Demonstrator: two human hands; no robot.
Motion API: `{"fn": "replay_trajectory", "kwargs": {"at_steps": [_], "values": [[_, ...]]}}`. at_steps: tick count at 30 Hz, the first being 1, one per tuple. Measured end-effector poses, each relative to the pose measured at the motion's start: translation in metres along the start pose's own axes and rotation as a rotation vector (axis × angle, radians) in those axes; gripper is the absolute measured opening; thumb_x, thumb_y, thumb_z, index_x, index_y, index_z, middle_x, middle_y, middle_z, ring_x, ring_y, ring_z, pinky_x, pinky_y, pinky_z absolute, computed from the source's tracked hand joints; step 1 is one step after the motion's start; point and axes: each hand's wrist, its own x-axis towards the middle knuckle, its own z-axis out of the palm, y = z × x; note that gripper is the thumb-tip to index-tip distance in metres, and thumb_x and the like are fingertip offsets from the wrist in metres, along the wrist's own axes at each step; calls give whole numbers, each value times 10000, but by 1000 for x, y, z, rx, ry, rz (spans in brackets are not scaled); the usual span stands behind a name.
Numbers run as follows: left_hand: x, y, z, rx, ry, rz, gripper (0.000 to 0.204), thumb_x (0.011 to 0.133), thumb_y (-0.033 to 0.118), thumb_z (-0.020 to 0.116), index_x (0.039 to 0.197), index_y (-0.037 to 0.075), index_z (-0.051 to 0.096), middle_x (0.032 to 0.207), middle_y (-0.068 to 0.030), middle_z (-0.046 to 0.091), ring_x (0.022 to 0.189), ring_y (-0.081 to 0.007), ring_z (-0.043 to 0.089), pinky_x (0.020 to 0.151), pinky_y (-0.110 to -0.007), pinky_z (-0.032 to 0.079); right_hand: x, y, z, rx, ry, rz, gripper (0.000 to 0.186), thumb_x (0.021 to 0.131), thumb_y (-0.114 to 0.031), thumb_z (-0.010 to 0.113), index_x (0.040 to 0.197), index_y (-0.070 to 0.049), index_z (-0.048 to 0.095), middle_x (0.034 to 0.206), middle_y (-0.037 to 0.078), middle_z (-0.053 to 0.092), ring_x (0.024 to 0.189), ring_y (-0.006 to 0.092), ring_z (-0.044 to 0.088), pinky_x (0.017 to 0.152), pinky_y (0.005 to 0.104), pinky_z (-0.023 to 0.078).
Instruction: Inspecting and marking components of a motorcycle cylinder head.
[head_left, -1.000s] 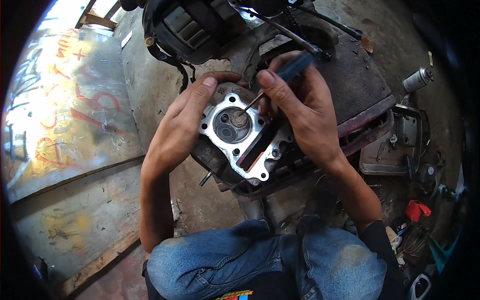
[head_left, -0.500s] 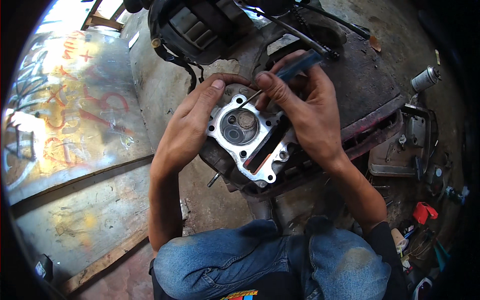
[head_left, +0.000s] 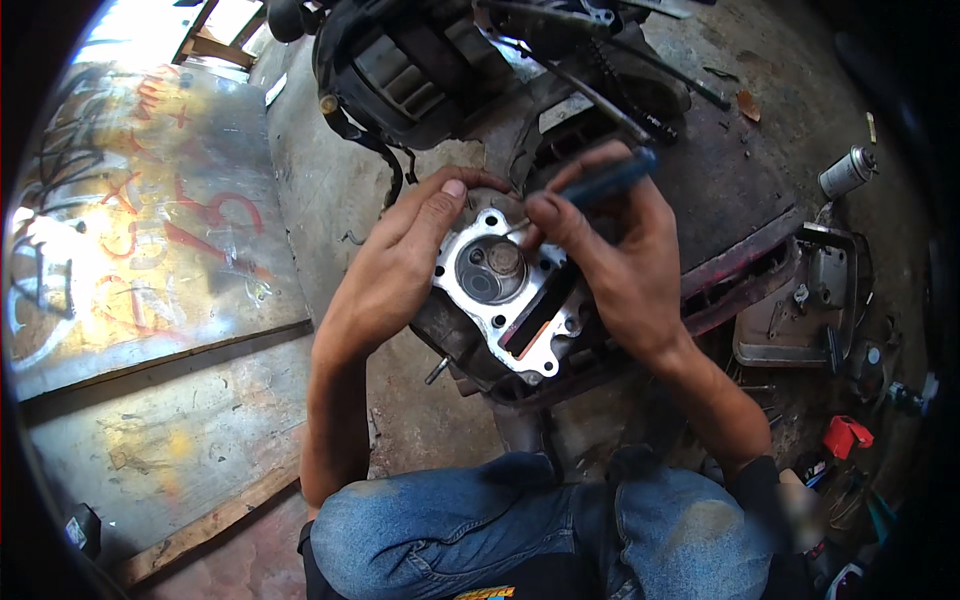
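A metal engine cylinder head (head_left: 527,358) rests tilted in front of me, its bright gasket face turned up. In its round chamber are a dark valve (head_left: 482,288) and a tan, crusted valve (head_left: 506,260). My left hand (head_left: 385,265) clasps the head's left side, thumb on top, other fingers partly hidden behind it. My right hand (head_left: 635,265) grips a screwdriver (head_left: 610,180) by its blue handle, thumb pressed along it. The thin shaft reaches the upper right rim of the chamber; the tip is too small to make out.
A dark engine assembly (head_left: 400,75) stands at the far side. A spray can (head_left: 848,172), a metal tray (head_left: 770,352) with small parts and a red object (head_left: 847,436) lie to the right. A painted metal sheet (head_left: 160,210) fills the left. A stud (head_left: 437,371) juts beside the head.
The screwdriver has swung flatter, and its tip end has shifted right along the chamber rim. My left hand keeps its hold. The whole view has shifted slightly.
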Motion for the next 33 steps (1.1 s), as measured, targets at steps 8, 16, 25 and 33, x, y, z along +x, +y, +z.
{"fn": "replay_trajectory", "kwargs": {"at_steps": [8, 16, 25, 33], "values": [[5, -12, 3, 42, -42, 21, 424, 1214, 277, 400, 1343, -21, 672, 1278, -144, 713, 1201, -221, 662, 1096, -340, 479, -35, 13, -20, -217, 52, -82, 209, 1075, -83, 726, 1209, 41, 624, 1086, 117, 717, 990, 203, 783, 906, 332, 638], [4, -9, 4, -5, -41, -7, 426, 1216, 283, 395, 1345, -13, 673, 1269, -147, 718, 1202, -223, 661, 1097, -341, 477, -35, 17, -16, -46, 125, -22, 233, 1001, -161, 842, 1150, 4, 771, 1137, 98, 753, 1033, 171, 722, 888, 321, 594], [10, -13, -4, 42, -51, 45, 433, 1217, 304, 402, 1335, -9, 676, 1230, -142, 719, 1159, -221, 665, 1065, -348, 488, -32, 18, -15, -17, 116, -22, 216, 999, -129, 839, 1164, -7, 772, 1143, 103, 752, 1067, 181, 715, 919, 326, 588], [0, -3, 9, 146, -56, -63, 448, 1215, 306, 391, 1394, 4, 669, 1347, -138, 708, 1299, -217, 634, 1150, -357, 470, -45, 20, -25, -154, 114, -185, 161, 962, -41, 840, 1106, -14, 776, 1164, 127, 756, 1123, 219, 704, 983, 348, 560]]}}
